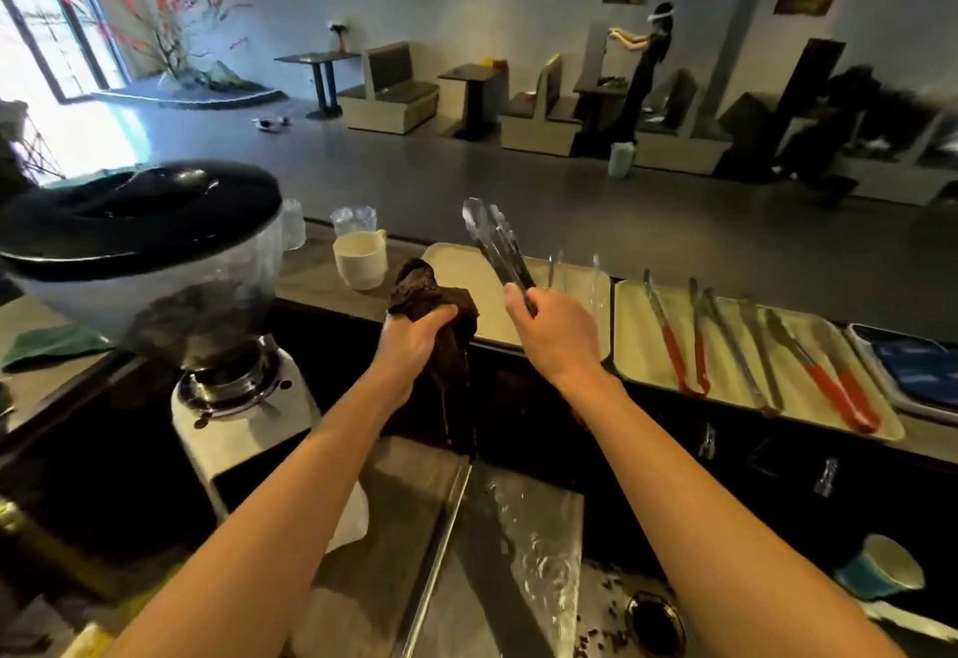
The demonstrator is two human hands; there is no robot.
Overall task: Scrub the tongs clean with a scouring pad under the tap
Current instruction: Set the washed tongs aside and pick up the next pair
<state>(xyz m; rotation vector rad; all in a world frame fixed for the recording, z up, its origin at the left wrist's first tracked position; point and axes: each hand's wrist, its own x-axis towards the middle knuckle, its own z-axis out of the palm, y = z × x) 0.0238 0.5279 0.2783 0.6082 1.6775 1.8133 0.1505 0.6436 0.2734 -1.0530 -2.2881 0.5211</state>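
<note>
Two hands are raised above the sink (606, 590), with running water (539, 554) falling into the basin below them. Your left hand (414, 341) is clenched round a dark, sodden scouring pad (430, 294), which drips at about 11 o'clock from the drain. Your right hand (554, 336) grasps the tongs (497, 248) by their lower arms. The tips sit close together and point toward 12 o'clock, in the air over the counter's edge and well clear of the stream.

The tongs look like bare metal, so they are likely light, stiff, springy and slick once wet. A firm hold low on the arms, near the hinge end hidden in your palm, should leave the tips free for scrubbing. The pad appears soft and heavy with water.

At 2 o'clock, more tongs with red handles lie on a tray (637, 346). A coffee grinder (155, 263) stands at 9 o'clock.
</note>
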